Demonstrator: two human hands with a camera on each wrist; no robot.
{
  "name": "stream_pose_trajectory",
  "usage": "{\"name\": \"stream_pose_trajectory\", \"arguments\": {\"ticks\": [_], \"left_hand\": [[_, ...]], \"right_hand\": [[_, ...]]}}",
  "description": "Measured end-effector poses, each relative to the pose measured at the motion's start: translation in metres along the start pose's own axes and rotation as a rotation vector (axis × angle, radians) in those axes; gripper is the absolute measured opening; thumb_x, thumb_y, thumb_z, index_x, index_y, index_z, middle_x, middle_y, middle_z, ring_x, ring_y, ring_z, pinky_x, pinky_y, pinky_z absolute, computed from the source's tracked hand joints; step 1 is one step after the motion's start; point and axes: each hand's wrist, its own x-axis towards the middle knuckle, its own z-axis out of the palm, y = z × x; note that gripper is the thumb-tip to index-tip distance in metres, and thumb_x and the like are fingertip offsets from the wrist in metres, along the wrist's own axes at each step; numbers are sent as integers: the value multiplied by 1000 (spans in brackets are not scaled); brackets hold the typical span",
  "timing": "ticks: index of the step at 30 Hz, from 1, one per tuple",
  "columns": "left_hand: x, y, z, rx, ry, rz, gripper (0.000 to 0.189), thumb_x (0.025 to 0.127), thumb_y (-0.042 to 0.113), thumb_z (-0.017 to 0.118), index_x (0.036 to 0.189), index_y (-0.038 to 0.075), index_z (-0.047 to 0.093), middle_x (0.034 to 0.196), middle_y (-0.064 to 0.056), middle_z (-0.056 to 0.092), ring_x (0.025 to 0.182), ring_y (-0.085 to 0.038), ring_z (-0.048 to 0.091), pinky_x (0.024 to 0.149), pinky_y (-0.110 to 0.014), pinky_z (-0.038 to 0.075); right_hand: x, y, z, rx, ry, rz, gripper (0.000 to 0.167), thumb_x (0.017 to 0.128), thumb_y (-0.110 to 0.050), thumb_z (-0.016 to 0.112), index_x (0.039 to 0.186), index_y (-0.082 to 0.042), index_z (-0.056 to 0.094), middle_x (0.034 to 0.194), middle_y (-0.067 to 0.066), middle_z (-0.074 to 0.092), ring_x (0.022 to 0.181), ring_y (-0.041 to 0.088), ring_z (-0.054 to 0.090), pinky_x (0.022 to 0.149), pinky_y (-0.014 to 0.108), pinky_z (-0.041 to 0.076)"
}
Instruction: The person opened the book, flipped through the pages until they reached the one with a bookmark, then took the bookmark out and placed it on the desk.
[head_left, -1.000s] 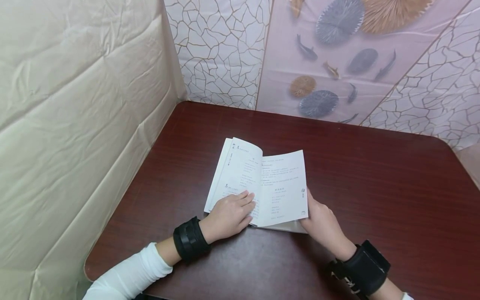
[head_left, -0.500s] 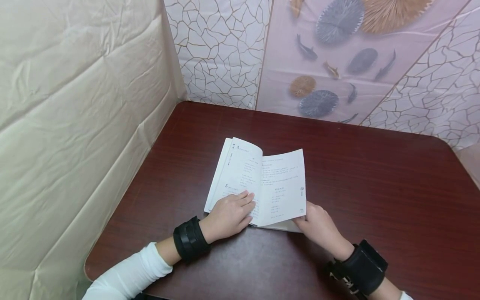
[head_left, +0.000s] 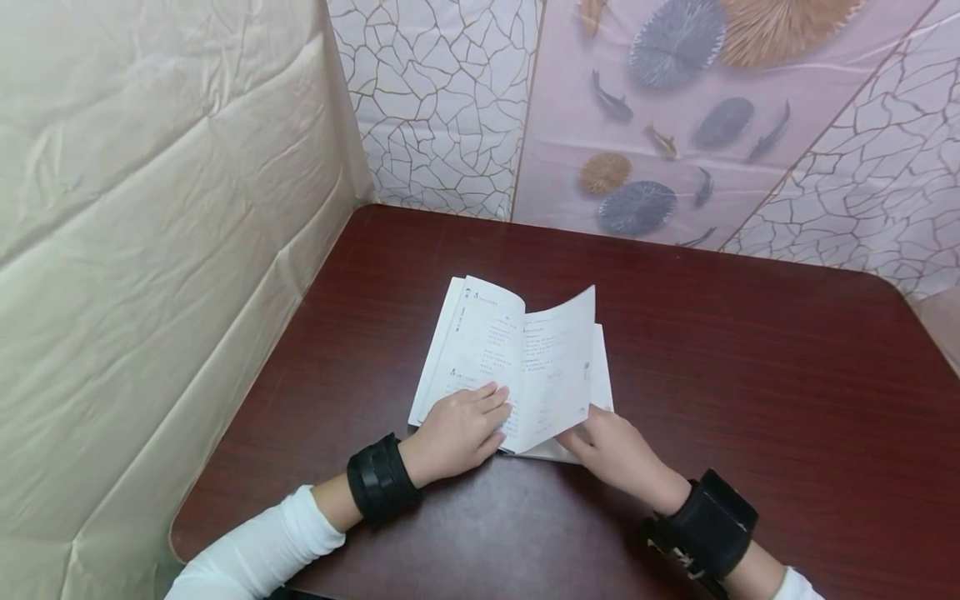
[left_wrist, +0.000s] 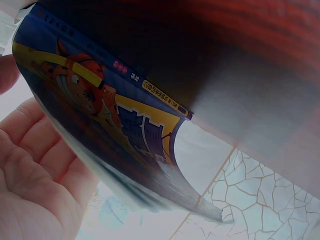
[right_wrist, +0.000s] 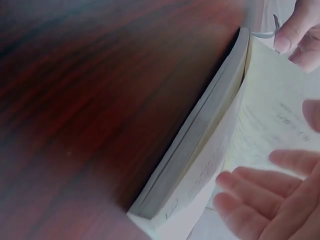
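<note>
An open paperback book (head_left: pixel 491 329) with printed text lies in the middle of the dark red table. My left hand (head_left: pixel 461 432) rests with extended fingers on the lower part of its left page. On the right side a leaf (head_left: pixel 558 367) stands raised and curved, uncovering part of the page beneath. My right hand (head_left: pixel 622 454) is at that leaf's lower corner, its fingertips partly hidden behind the paper. In the right wrist view its fingers (right_wrist: pixel 250 192) look fairly straight against the paper. The left wrist view shows the blue cover (left_wrist: pixel 95 95) with a cartoon figure.
The table (head_left: pixel 750 375) extends around the book on every side. A cream cloth (head_left: pixel 187 250) hangs along the left edge, and a patterned cloth (head_left: pixel 442 108) hangs behind the far edge. Black bands (head_left: pixel 382 481) are strapped on both wrists.
My right hand has moved left and slightly inward beneath the right-hand leaf. That leaf has lifted and bent leftward, exposing the page below. My left hand has stayed in place.
</note>
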Motion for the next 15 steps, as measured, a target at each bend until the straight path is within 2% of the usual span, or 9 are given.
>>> {"name": "stream_pose_trajectory", "arguments": {"ticks": [3,7,12,15], "left_hand": [[0,0,0,-1,7,0,35,83,29,56,113,12,61,121,-5,57,117,-16,49,90,-30,43],[0,0,2,4,38,5,34,82,28,57,111,11,62,120,-5,58,115,-16,51,89,-30,44],[1,0,4,8,113,22,31,79,26,58,105,11,64,116,-5,60,111,-16,54,83,-28,47],[1,-1,6,-18,147,12,32,79,25,57,108,12,62,110,-4,63,97,-15,59,75,-27,49]], "right_hand": [[1,-3,2,-14,-32,-43,47,88,-34,50,131,-15,44,127,6,51,111,17,53,83,37,46],[2,-5,4,-38,-68,-74,55,87,-34,52,135,-11,37,134,11,43,122,21,44,92,39,41],[3,-7,6,-49,-120,-95,56,88,-37,50,137,-16,34,137,13,39,123,25,42,92,42,41],[3,-8,7,-54,-142,-99,57,87,-38,50,138,-18,33,137,18,38,123,28,42,91,44,40]]}}
